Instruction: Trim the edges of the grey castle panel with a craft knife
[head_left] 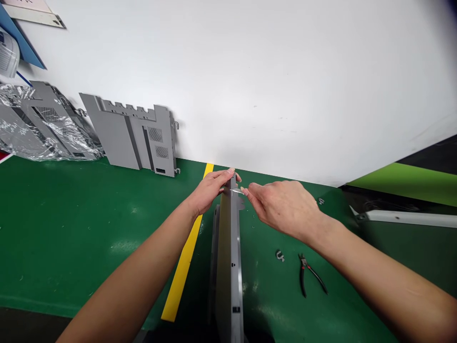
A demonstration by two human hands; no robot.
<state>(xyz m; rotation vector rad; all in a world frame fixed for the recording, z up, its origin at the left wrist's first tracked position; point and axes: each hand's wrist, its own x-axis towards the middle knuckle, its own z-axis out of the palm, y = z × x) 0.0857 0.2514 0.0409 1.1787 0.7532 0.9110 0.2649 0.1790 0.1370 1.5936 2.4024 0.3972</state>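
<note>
A long grey sheet-metal panel [228, 257] stands on its edge on the green mat [71, 228], running away from me. My left hand [210, 190] is wrapped over its far end, gripping it. My right hand [282, 207] reaches in from the right, with its thumb and forefinger pinched on a thin shiny strip [236, 191] at the panel's face. The strip looks like clear film, but it is too small to be sure. Small notched tabs stick out of the panel's edge near my right fingers.
Two grey vented panels lean against the white wall: one bare [132, 136], one in clear plastic wrap [46, 126]. Red-handled pliers [310, 274] and a small metal clip [280, 256] lie right of the panel. A yellow stripe [183, 262] crosses the mat.
</note>
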